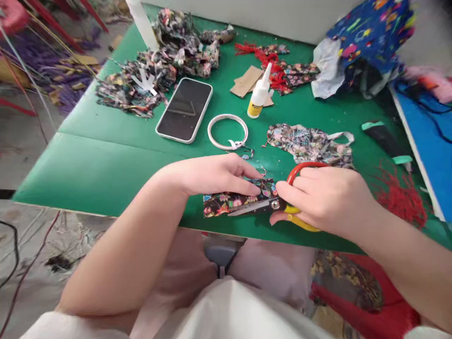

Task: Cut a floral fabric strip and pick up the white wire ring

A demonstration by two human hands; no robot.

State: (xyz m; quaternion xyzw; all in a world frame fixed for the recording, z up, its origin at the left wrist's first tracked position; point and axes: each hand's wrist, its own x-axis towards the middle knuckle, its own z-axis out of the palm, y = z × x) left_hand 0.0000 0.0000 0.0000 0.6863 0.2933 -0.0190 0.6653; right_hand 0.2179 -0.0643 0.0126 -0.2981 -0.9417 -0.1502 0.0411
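Observation:
My left hand (215, 175) lies flat on a small piece of dark floral fabric (226, 203) near the front edge of the green table (99, 160), fingers pressing it down. My right hand (325, 197) grips scissors (268, 206) with red and yellow handles. Their blades lie along the lower edge of the fabric piece, pointing left. A larger floral scrap (307, 143) lies just beyond my right hand.
A phone (184, 109) lies face up mid-table beside a white ring (228, 132) and a glue bottle (259, 94). Fabric scraps (158, 66) pile at the back left, red tassels (400, 197) and a blue patterned cloth (370, 33) on the right. Cardboard pieces (247, 80) lie behind the glue bottle.

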